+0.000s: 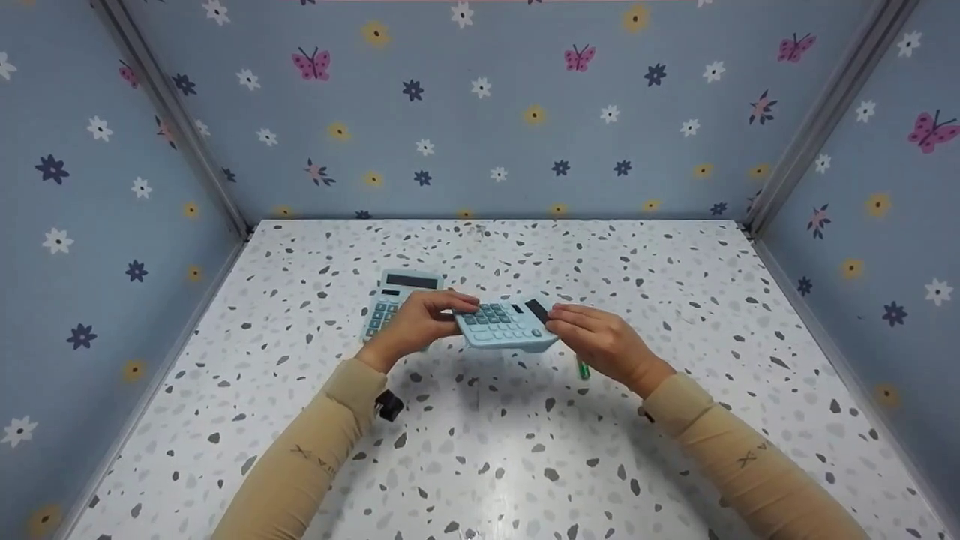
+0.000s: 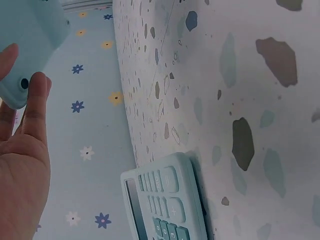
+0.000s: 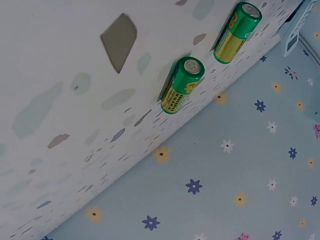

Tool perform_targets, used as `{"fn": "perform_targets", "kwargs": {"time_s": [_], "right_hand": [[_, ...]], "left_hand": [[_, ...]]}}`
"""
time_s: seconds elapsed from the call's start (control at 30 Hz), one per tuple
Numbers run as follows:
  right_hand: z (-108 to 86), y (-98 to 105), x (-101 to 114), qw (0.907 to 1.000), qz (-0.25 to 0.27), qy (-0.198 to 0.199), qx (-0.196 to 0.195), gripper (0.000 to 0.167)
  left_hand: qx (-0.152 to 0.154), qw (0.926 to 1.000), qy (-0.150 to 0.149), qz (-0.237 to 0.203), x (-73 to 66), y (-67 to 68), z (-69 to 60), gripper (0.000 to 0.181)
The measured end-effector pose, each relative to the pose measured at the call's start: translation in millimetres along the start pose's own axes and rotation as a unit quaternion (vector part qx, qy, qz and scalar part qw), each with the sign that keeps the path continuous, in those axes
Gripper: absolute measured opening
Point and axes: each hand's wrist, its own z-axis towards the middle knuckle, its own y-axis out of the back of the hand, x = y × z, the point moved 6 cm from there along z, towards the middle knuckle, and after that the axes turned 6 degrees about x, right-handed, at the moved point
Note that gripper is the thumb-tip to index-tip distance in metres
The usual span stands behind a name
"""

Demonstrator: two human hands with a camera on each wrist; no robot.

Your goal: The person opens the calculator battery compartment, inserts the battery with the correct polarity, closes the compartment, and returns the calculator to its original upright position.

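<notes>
A light blue calculator (image 1: 499, 330) is held tilted above the table between both hands, its keys facing up. The left hand (image 1: 416, 322) pinches its left end, thumb on top; in the left wrist view that hand (image 2: 25, 150) grips its underside corner. At the display end, the fingers of the right hand (image 1: 604, 341) grip the other side. A second light blue calculator (image 1: 411, 280) lies on the table behind the left hand, also in the left wrist view (image 2: 172, 195). Two green and yellow batteries (image 3: 182, 85) (image 3: 237, 32) rest on the table; one battery (image 1: 583, 368) shows below the right hand.
The speckled white table (image 1: 480, 465) is bounded by blue flowered panels (image 1: 480, 112) at the back and both sides. Grey metal posts (image 1: 180, 120) stand at the back corners. A small black object (image 1: 389, 406) is at the left wrist.
</notes>
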Motion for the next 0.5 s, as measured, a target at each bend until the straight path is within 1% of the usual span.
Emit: {"fn": "perform_targets", "kwargs": {"time_s": [0.07,0.13,0.23,0.3,0.33,0.4,0.5], "right_hand": [[-0.5,0.1,-0.6,0.9997,0.013,-0.018,0.010,0.015],[-1.2,0.4,-1.7,0.9990,0.027,-0.033,0.015,0.017],[-0.3,1.0,-3.1,0.9971,0.054,-0.051,0.015,0.028],[0.1,1.0,-5.1,0.9941,0.081,-0.071,0.015,0.030],[0.5,0.7,-6.0,0.9917,0.097,-0.083,0.016,0.031],[1.0,-0.4,-8.4,0.9852,0.127,-0.114,0.021,0.038],[0.6,-2.9,-12.7,0.9700,0.178,-0.162,0.031,0.035]], "left_hand": [[0.000,1.0000,-0.005,0.002,-0.3,0.2,-0.7,0.033],[0.001,0.9999,-0.013,0.004,-0.5,0.6,-1.0,0.032],[0.003,0.9998,-0.021,0.004,-2.3,2.0,-2.3,0.033],[0.007,0.9998,-0.016,-0.003,-2.3,2.6,-3.3,0.033],[0.007,0.9999,-0.011,-0.008,-2.4,3.0,-4.1,0.033],[0.007,0.9999,0.001,-0.013,-2.0,3.7,-5.1,0.032],[0.005,0.9998,0.010,-0.014,-0.6,4.6,-6.0,0.030]]}}
